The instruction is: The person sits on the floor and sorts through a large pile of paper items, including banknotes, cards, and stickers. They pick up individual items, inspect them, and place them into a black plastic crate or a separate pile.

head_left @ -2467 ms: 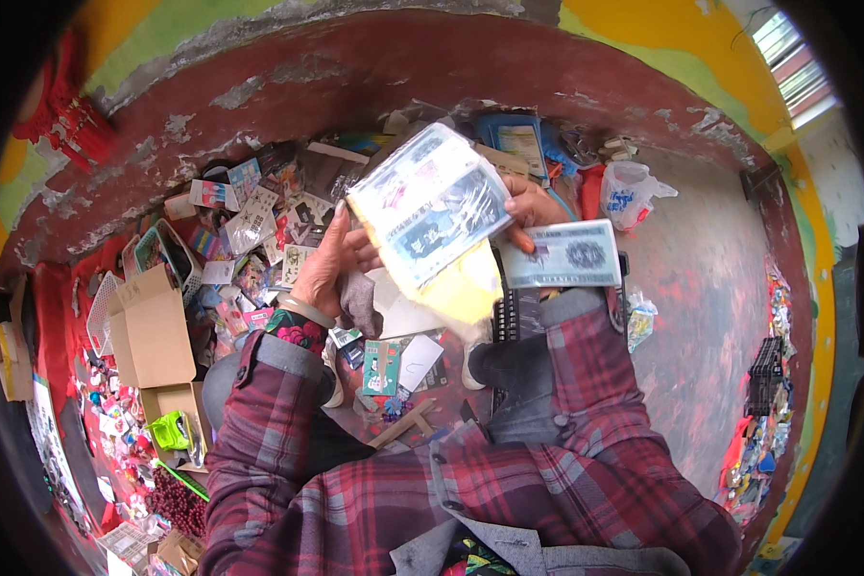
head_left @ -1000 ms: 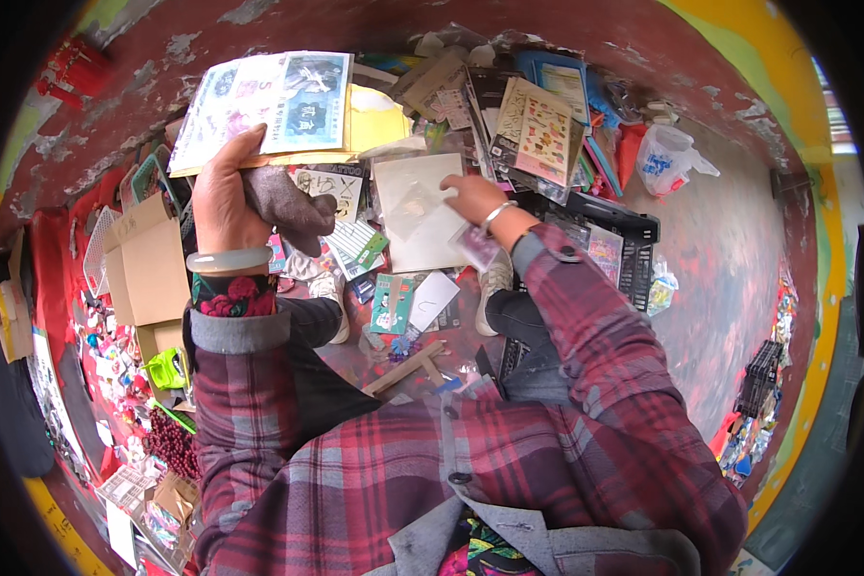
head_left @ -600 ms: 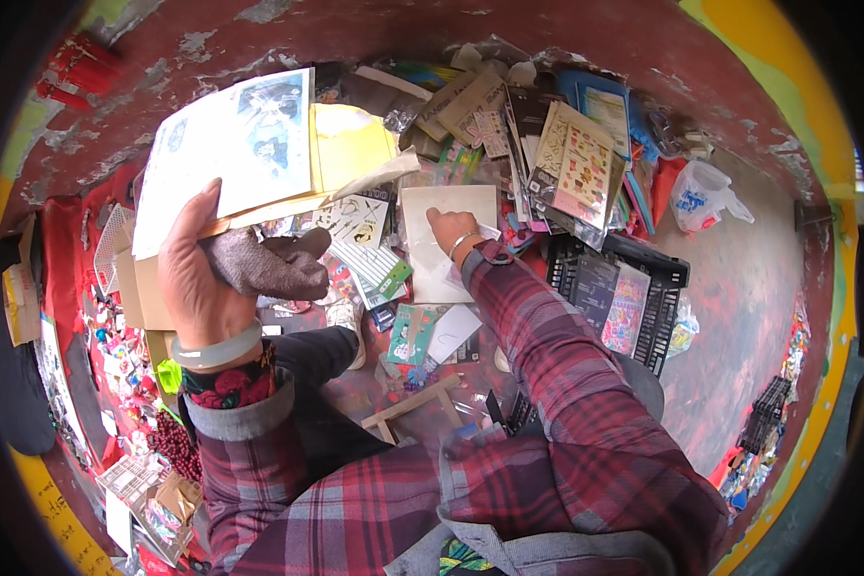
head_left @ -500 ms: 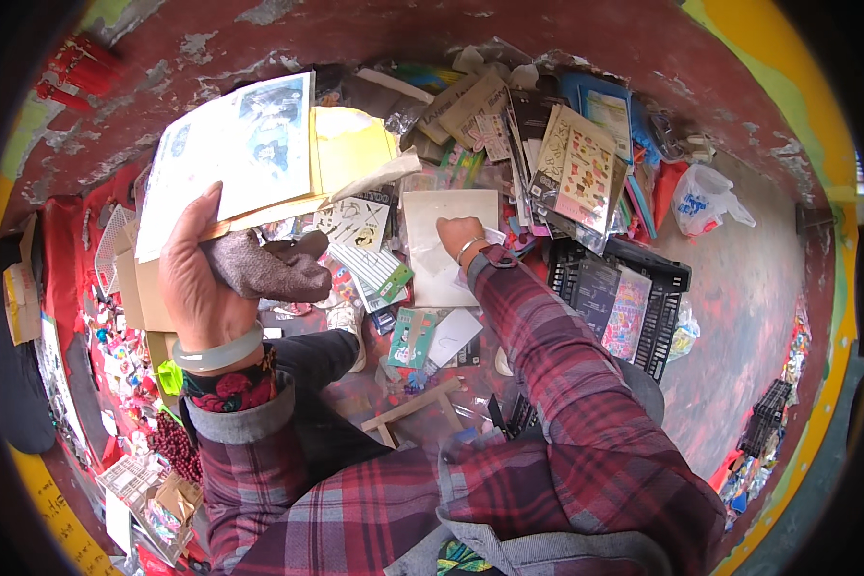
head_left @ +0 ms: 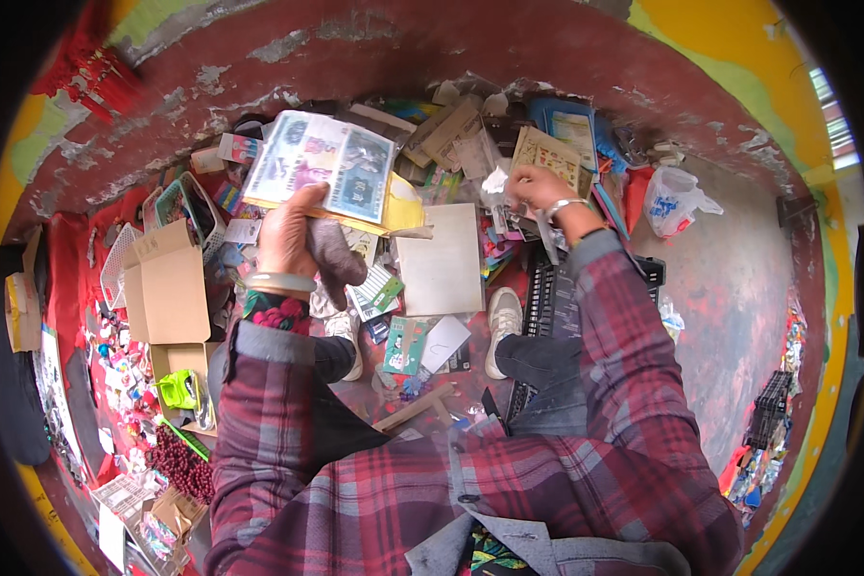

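My left hand (head_left: 288,235) grips a stack of printed sheets (head_left: 322,168), with yellow paper (head_left: 405,206) showing under the top sheet. A grey-brown cloth piece (head_left: 336,264) hangs by the same hand, below the stack. Farther right, my right hand (head_left: 542,192) has its fingers curled together among crinkled clear plastic (head_left: 480,154) and a white scrap (head_left: 494,182); what it pinches is too blurred to name. Between the hands, a plain off-white board (head_left: 442,259) lies on the pile. Printed sticker packs (head_left: 547,154) lie just beyond the right hand.
An opened cardboard box (head_left: 173,288) and a white basket (head_left: 120,264) stand at left. Green and white cards (head_left: 406,346) lie between my shoes. A black crate (head_left: 540,298) is beside my right leg. A white plastic bag (head_left: 677,202) rests at far right, before the red wall (head_left: 394,48).
My right hand has left the off-white board and moved right and farther away to the plastic and packs. My left hand has shifted right with the stack and cloth.
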`<move>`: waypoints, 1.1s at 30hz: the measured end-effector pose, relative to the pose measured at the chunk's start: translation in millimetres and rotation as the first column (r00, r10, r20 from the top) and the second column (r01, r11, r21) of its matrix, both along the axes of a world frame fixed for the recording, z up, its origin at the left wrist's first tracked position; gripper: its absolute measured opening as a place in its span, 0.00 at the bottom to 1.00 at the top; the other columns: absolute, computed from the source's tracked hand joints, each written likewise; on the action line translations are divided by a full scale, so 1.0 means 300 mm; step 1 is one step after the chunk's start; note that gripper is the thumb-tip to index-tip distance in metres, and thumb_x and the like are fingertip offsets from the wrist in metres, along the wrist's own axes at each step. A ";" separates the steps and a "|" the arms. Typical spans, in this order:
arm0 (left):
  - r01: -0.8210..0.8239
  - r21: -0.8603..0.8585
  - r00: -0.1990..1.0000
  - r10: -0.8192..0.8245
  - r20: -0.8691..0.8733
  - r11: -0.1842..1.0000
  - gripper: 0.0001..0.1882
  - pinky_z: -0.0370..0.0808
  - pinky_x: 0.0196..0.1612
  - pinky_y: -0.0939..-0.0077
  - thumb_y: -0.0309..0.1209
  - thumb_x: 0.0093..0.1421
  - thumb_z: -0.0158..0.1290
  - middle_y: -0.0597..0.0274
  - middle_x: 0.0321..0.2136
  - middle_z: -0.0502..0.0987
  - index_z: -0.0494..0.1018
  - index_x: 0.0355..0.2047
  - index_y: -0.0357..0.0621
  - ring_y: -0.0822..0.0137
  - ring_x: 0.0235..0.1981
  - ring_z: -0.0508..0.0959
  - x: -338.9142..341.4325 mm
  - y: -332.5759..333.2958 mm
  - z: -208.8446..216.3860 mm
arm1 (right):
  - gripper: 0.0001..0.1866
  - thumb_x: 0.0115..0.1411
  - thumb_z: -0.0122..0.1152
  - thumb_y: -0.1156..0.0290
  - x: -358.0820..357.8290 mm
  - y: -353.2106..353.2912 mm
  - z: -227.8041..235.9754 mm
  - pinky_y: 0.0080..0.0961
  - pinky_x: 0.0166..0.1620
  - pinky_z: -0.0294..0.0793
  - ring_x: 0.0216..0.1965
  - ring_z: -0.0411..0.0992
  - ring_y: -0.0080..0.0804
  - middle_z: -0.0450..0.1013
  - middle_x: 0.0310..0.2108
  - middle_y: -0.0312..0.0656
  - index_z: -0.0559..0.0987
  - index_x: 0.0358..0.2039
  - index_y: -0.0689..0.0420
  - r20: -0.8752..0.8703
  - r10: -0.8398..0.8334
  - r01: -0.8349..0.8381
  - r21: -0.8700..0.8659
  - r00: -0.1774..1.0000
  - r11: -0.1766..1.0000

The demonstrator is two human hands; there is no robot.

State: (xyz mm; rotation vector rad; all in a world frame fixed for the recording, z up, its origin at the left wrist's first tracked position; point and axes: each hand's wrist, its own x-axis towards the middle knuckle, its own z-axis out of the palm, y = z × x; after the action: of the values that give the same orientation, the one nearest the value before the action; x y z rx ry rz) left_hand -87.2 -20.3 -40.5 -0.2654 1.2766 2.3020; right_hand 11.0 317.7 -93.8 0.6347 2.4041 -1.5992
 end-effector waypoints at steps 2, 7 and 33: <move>0.068 0.035 0.997 -0.069 0.020 0.997 0.16 0.72 0.43 0.68 0.25 0.52 0.55 0.55 0.35 0.76 0.69 0.42 0.32 0.62 0.34 0.76 -0.019 0.025 -0.058 | 0.04 0.54 0.56 0.74 0.069 -0.007 0.123 0.17 0.15 0.61 0.12 0.63 0.20 0.72 0.21 0.37 0.73 0.31 0.58 -0.058 -0.078 0.055 -0.334 0.995 0.941; 0.065 -0.172 0.994 -0.078 -0.070 0.983 0.17 0.71 0.41 0.73 0.32 0.54 0.56 0.57 0.34 0.75 0.70 0.41 0.33 0.65 0.35 0.75 -0.038 0.062 -0.176 | 0.06 0.57 0.56 0.75 0.230 -0.203 0.303 0.11 0.10 0.52 0.07 0.56 0.12 0.70 0.21 0.33 0.72 0.36 0.56 -0.241 -0.253 -0.021 -0.762 0.937 0.647; 0.318 -0.371 0.714 -0.477 -0.511 0.873 0.14 0.71 0.32 0.83 0.32 0.62 0.48 0.62 0.35 0.77 0.73 0.43 0.35 0.72 0.29 0.76 0.273 0.284 -0.042 | 0.13 0.55 0.57 0.67 0.208 -0.348 0.271 0.12 0.12 0.53 0.09 0.58 0.15 0.72 0.25 0.40 0.70 0.38 0.61 -0.105 -0.349 0.239 -0.546 0.931 0.803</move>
State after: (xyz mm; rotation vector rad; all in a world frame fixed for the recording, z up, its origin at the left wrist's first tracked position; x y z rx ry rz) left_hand -5.2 65.0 -53.0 0.6577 1.7274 1.8777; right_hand 73.5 213.3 -12.5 0.7902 1.8892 -2.4341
